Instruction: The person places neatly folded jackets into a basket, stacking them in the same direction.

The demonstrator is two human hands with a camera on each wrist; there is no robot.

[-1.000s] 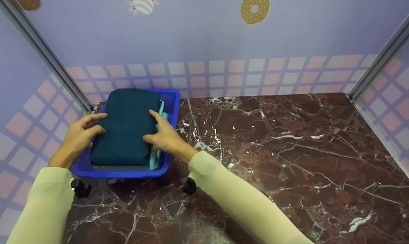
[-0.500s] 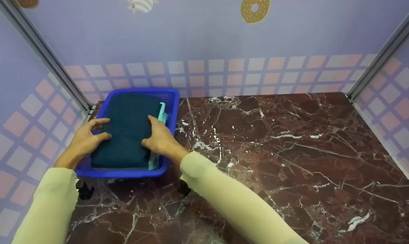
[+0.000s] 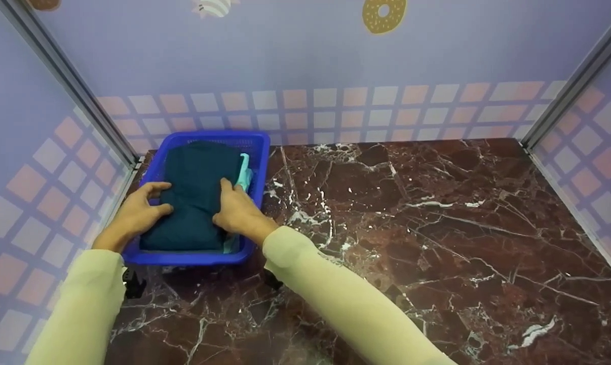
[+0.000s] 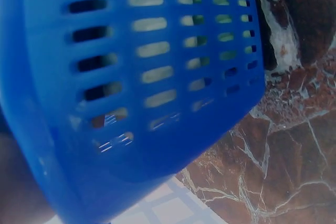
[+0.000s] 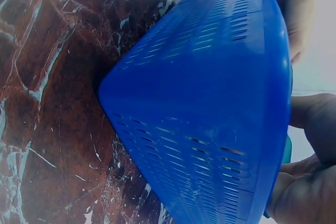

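Note:
A folded dark teal cloth [image 3: 196, 177] lies in the blue plastic basket [image 3: 194, 260], on top of other folded fabric. At its left side my left hand [image 3: 137, 210] holds the edge, thumb and forefinger showing over the top. My right hand [image 3: 240, 210] grips the opposite edge, and a crease runs across the cloth between the two. A strip of light turquoise fabric [image 3: 245, 172] shows along the basket's right side. Slotted basket walls [image 4: 131, 163] fill the left wrist view. In the right wrist view, right-hand fingers [image 5: 320, 182] reach over the rim.
The basket stands on a dark red marbled tabletop [image 3: 412, 228], in the back left corner. A lilac wall [image 3: 305, 56] with printed tiles rises right behind it, and a side panel [image 3: 32, 167] stands close on the left. Marbled surface extends to the right.
Both hands have lowered the folded cloth into the basket, so the back rim now shows. They have moved slightly toward each other, and the cloth has creased between them.

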